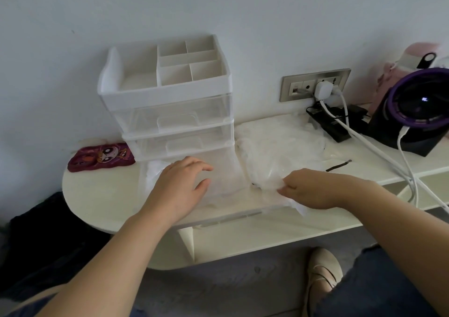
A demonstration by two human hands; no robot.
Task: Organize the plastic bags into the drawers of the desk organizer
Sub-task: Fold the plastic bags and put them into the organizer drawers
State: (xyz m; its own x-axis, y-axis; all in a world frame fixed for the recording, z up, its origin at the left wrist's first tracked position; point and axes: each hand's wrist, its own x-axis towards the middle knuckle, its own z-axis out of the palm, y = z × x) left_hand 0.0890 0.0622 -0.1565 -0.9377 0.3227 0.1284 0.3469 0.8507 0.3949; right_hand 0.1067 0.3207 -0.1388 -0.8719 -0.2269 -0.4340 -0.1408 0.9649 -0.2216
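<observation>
Two bare hands worked at the front of a white rounded worktop point(97, 195), where a white plastic desk organizer with clear drawers point(167, 98) stood against the wall at about eleven o'clock. Its lowest clear drawer point(218, 168) was pulled out toward the person, apparently so that bags could be dropped in from above; the two drawers over it sat closed. The left hand point(179, 188) lay spread, palm down, over the open drawer, seemingly pressing flat some pale plastic point(155, 168) already inside, though how much was there was hard to tell. The right hand point(308, 190) had its fingers pressed together, pinching the near edge of a crumpled clear plastic bag point(267, 180). That bag belonged to a loose heap of translucent plastic bags point(279, 141) lying at about one o'clock, just beside the organizer, close enough to feed the drawer quickly. Most bags still looked unsorted, so the job seemed early.
</observation>
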